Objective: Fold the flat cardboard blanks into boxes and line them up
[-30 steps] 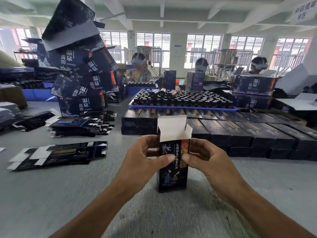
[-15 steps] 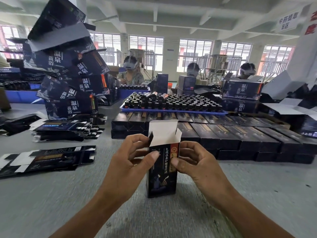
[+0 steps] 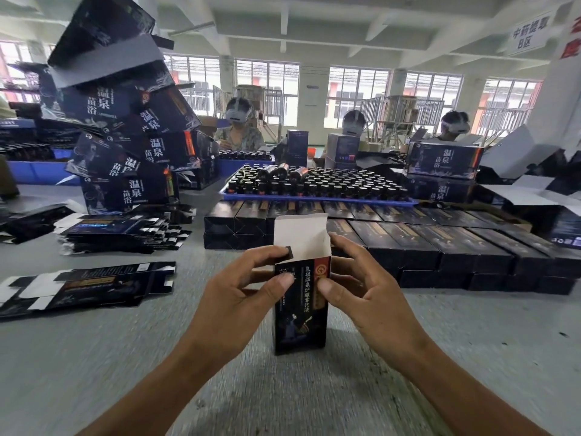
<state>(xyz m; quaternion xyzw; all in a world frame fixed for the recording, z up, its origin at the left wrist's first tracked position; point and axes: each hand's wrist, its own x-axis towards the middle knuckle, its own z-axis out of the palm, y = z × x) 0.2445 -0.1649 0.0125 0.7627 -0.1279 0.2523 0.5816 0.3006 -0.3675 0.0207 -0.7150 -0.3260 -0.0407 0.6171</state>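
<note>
A small dark box (image 3: 301, 313) stands upright on the grey table, its white top flap (image 3: 300, 234) raised. My left hand (image 3: 242, 297) grips its upper left side, thumb on the front face, a finger pressing a small dark side flap. My right hand (image 3: 367, 297) holds the upper right side, thumb on the front. Flat blanks (image 3: 85, 284) lie at the left, with a taller stack (image 3: 122, 231) behind them. Finished boxes (image 3: 440, 243) lie lined up in rows behind the box.
A blue tray of dark bottles (image 3: 317, 184) sits behind the rows. Large dark cartons (image 3: 125, 146) are piled high at the left, more (image 3: 443, 171) at the right. Three people sit across the table.
The view has shifted slightly. My left fingers have moved onto the small side flap at the box top, and my right fingers have spread a little.
</note>
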